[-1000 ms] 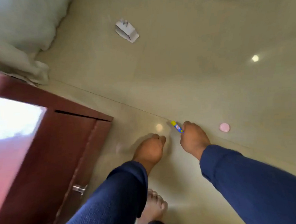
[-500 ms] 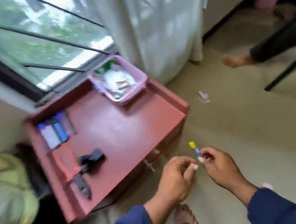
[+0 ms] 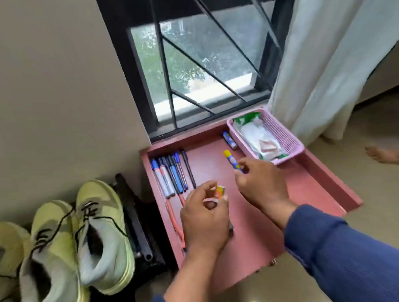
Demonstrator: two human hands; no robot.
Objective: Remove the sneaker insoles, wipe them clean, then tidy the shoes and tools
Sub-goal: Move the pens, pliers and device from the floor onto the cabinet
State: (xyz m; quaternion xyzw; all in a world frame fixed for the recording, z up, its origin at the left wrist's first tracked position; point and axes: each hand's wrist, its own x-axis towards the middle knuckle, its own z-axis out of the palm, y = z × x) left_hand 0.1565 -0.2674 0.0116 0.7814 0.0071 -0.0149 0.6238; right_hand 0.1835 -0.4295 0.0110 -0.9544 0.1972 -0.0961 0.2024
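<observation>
My right hand [image 3: 259, 182] pinches a small blue tube with a yellow cap [image 3: 232, 160] above the reddish cabinet top [image 3: 264, 226]. My left hand [image 3: 203, 217] holds a small orange and yellow item [image 3: 220, 191] between curled fingers, just left of the right hand. Two pale green sneakers [image 3: 82, 237] stand side by side on the floor to the left of the cabinet, openings toward me. A pink basket [image 3: 284, 134] at the cabinet's back right holds wipe packets.
Several pens and markers [image 3: 172, 173] lie in a row at the cabinet's left edge, and another small tube [image 3: 229, 139] lies beside the basket. A barred window and a pale curtain [image 3: 327, 49] are behind. Another person's bare foot [image 3: 385, 154] rests on the floor at right.
My view has swung from the floor up to the cabinet and window. Both hands moved over the cabinet top; the right still holds the tube, and the left now holds a small orange item.
</observation>
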